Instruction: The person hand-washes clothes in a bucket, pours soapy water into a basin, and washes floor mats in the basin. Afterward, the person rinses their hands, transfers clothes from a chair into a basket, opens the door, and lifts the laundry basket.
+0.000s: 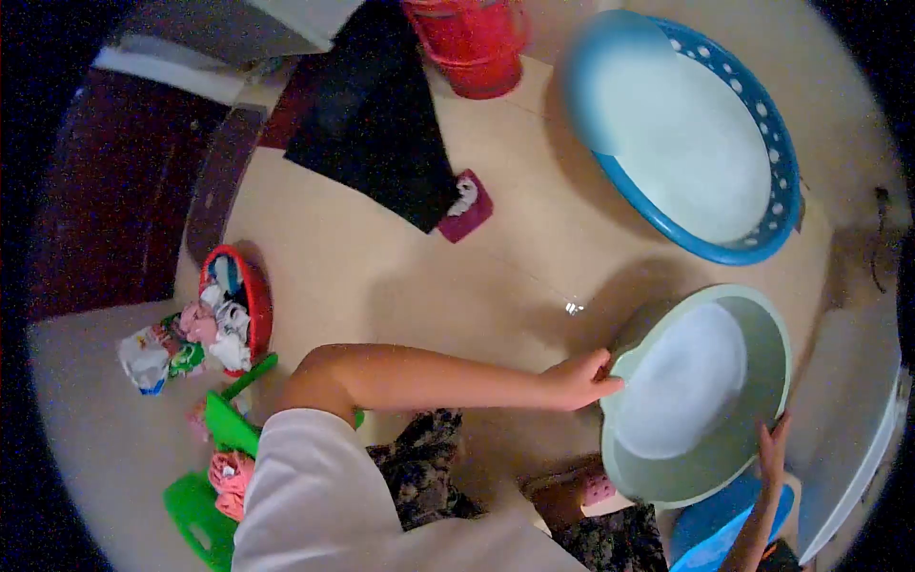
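A pale green basin tilts in front of me, with whitish, cloudy liquid lying in it. My left hand grips its near left rim, thumb over the edge. On the opposite side, my right hand holds the lower right rim, its fingers partly hidden. Beyond the basin stands a large blue tub with a dotted rim, filled with white, foamy-looking liquid; part of that tub is blurred. Just below the right side of the green basin is a bright blue container, partly covered by my right forearm.
A red bucket stands at the back beside a black cloth or mat. Near the mat lies a purple item. At left are a red basket of clothes, packets and a green plastic piece. A pink slipper shows below.
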A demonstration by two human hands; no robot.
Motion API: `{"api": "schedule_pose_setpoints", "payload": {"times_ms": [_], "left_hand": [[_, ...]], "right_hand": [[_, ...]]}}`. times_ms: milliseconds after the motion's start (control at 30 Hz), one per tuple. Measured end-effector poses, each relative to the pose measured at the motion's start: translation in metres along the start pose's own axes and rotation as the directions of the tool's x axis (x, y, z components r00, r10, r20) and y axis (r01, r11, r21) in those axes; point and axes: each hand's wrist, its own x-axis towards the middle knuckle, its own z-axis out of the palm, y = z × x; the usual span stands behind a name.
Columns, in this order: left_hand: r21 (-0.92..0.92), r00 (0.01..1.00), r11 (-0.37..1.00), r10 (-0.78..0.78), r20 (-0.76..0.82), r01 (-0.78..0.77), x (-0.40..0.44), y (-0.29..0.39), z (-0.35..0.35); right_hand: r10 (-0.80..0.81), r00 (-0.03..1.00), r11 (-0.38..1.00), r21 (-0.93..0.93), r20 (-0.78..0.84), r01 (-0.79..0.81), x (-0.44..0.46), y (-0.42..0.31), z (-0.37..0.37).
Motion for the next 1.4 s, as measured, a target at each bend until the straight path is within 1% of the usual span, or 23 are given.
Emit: {"api": "schedule_pose_setpoints", "payload": {"times_ms": [67, 167, 233, 333, 367, 400, 467, 500, 600, 700, 800, 867, 900, 967, 1000, 1033, 1067, 1100, 1133, 1167, 1200, 1300, 1400], "left_hand": [[0.000, 0.999, 1.000, -0.018, -0.039, 0.018, -0.016, -0.004, -0.020], [0.065, 0.996, 0.997, -0.026, -0.082, 0.031, -0.037, -0.010, -0.049], [0.141, 0.994, 0.988, -0.043, -0.102, 0.057, -0.046, -0.024, -0.060], [0.033, 0.981, 0.996, -0.078, -0.179, 0.085, -0.065, -0.039, -0.071], [0.079, 0.972, 0.991, -0.086, -0.221, 0.105, -0.069, -0.040, -0.076], [0.125, 0.960, 0.984, -0.091, -0.264, 0.127, -0.073, -0.041, -0.080], [0.049, 0.947, 0.994, -0.081, -0.310, 0.101, -0.072, -0.047, -0.093], [-0.020, 0.943, 0.998, -0.066, -0.326, 0.063, -0.073, -0.050, -0.100], [0.101, 0.936, 0.989, -0.071, -0.346, 0.112, -0.083, -0.030, -0.122], [0.199, 0.858, 0.977, 0.038, -0.512, 0.076, -0.076, -0.032, -0.125], [0.222, 0.842, 0.974, 0.084, -0.532, 0.043, -0.061, -0.017, -0.145], [0.269, 0.818, 0.961, 0.205, -0.537, -0.065, -0.045, -0.009, -0.159], [0.320, 0.835, 0.947, 0.188, -0.518, -0.015, -0.034, -0.006, -0.166], [0.378, 0.848, 0.925, 0.171, -0.502, 0.037, -0.013, -0.011, -0.182], [0.374, 0.840, 0.927, 0.234, -0.489, -0.040, -0.001, -0.017, -0.187], [0.368, 0.835, 0.920, 0.304, -0.458, -0.133, 0.018, -0.015, -0.189], [0.405, 0.871, 0.914, 0.220, -0.440, -0.026, 0.016, 0.003, -0.191], [0.381, 0.813, 0.918, 0.305, -0.497, -0.111, 0.033, -0.012, -0.193], [0.516, 0.817, 0.857, 0.288, -0.500, 0.014, 0.038, -0.008, -0.197], [0.562, 0.765, 0.827, 0.351, -0.540, 0.017, 0.045, -0.011, -0.195], [0.511, 0.804, 0.856, 0.253, -0.539, 0.073, 0.025, 0.022, -0.183], [0.645, 0.765, 0.750, 0.326, -0.555, 0.148, 0.027, 0.013, -0.182], [0.714, 0.740, 0.690, 0.419, -0.527, 0.118, 0.027, 0.015, -0.178]], "right_hand": [[-0.166, 0.986, 0.986, -0.018, 0.011, 0.166, -0.002, 0.010, 0.016], [-0.111, 0.993, 0.988, -0.109, 0.025, 0.113, 0.005, -0.011, 0.035], [-0.018, 0.961, 0.996, -0.078, 0.277, 0.041, -0.005, -0.063, 0.043], [-0.086, 0.964, 0.977, -0.168, 0.251, 0.130, -0.009, -0.071, 0.062], [-0.123, 0.939, 0.992, 0.014, 0.322, 0.126, -0.011, -0.082, 0.070], [-0.145, 0.930, 0.989, 0.021, 0.337, 0.147, -0.017, -0.094, 0.075], [0.134, 0.940, 0.981, -0.177, 0.314, -0.080, -0.030, -0.106, 0.078], [0.014, 0.930, 1.000, -0.005, 0.366, -0.014, -0.026, -0.079, 0.084], [0.054, 0.886, 0.996, 0.038, 0.460, -0.081, -0.050, -0.139, 0.095], [0.045, 0.864, 0.995, 0.052, 0.502, -0.082, -0.047, -0.105, 0.101], [0.040, 0.854, 0.991, 0.091, 0.519, -0.101, -0.072, -0.109, 0.108], [0.052, 0.793, 0.951, 0.212, 0.606, -0.224, -0.096, -0.157, 0.110], [0.072, 0.732, 0.954, 0.167, 0.677, -0.248, -0.094, -0.147, 0.112], [0.018, 0.753, 0.957, 0.207, 0.657, -0.203, -0.098, -0.141, 0.123], [-0.022, 0.786, 0.953, 0.251, 0.617, -0.170, -0.101, -0.132, 0.128], [0.104, 0.875, 0.884, 0.360, 0.472, -0.299, -0.096, -0.097, 0.150], [0.047, 0.876, 0.854, 0.435, 0.480, -0.284, -0.099, -0.093, 0.155], [0.059, 0.885, 0.843, 0.452, 0.462, -0.292, -0.101, -0.099, 0.158], [0.015, 0.900, 0.815, 0.517, 0.435, -0.263, -0.105, -0.100, 0.163], [0.062, 0.891, 0.803, 0.507, 0.449, -0.312, -0.108, -0.117, 0.159], [-0.093, 0.901, 0.807, 0.563, 0.424, -0.181, -0.102, -0.096, 0.167], [-0.003, 0.928, 0.764, 0.600, 0.372, -0.238, -0.113, -0.128, 0.154], [0.038, 0.903, 0.807, 0.520, 0.428, -0.281, -0.106, -0.123, 0.146]]}}
